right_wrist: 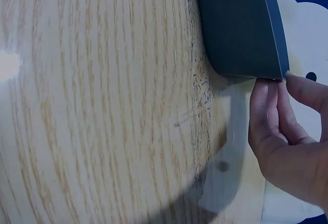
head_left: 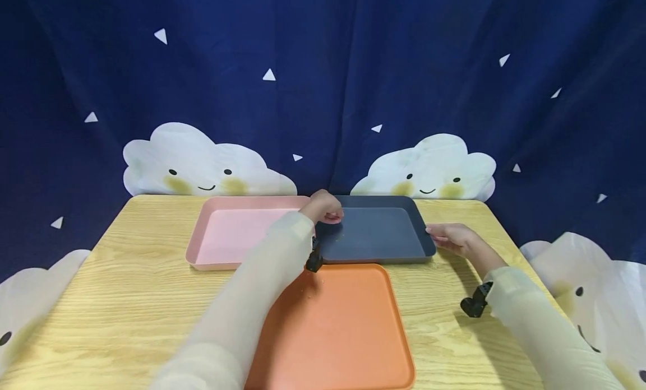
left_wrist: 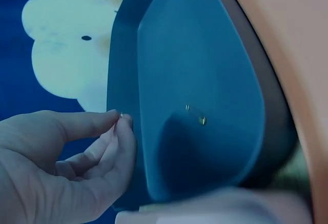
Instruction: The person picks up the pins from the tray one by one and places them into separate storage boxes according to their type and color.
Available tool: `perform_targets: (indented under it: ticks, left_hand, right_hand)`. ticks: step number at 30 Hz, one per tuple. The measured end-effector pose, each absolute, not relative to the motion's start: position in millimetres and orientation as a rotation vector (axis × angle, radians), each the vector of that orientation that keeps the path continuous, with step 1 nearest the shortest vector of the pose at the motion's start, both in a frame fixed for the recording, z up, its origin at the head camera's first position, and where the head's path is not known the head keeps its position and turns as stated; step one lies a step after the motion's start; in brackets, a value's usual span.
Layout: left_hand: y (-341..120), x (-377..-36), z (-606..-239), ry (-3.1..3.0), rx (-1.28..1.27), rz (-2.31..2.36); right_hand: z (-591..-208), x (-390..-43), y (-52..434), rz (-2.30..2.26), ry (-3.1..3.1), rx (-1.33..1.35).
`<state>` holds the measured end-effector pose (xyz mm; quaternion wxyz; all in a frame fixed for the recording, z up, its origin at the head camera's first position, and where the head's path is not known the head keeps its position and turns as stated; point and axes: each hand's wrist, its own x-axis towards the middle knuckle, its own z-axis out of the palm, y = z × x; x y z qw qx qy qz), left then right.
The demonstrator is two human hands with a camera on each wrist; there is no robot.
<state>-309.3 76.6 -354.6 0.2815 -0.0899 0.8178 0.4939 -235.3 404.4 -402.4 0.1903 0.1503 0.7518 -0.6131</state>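
While the left hand (head_left: pixel 324 207) pinches a tiny glinting piece (left_wrist: pixel 122 115) over the dark tray (head_left: pixel 375 233), the right hand (head_left: pixel 452 237) pinches that tray's rim (right_wrist: pixel 275 29). Gold-coloured bits (left_wrist: pixel 203 121) lie in it near the left hand; a pink tray (head_left: pixel 242 227) sits left of both hands, an orange tray (head_left: pixel 343 328) on their near side.

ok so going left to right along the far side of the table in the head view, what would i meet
Pink tray → dark gray tray → right grip. Left out: the left grip, which overlaps both trays.
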Motion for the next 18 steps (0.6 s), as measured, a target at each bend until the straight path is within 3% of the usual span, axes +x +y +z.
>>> perform_targets:
  ticks: [9, 18]
  left_hand:
    - [79, -306, -345, 2.282, -0.254, 1.239]
    - [41, -272, -346, 2.010, 0.152, 1.413]
  right_hand:
    - [-397, -236, 396, -1.730, 2.127, 0.407]
    - [-400, -233, 401, -1.724, 2.128, 0.398]
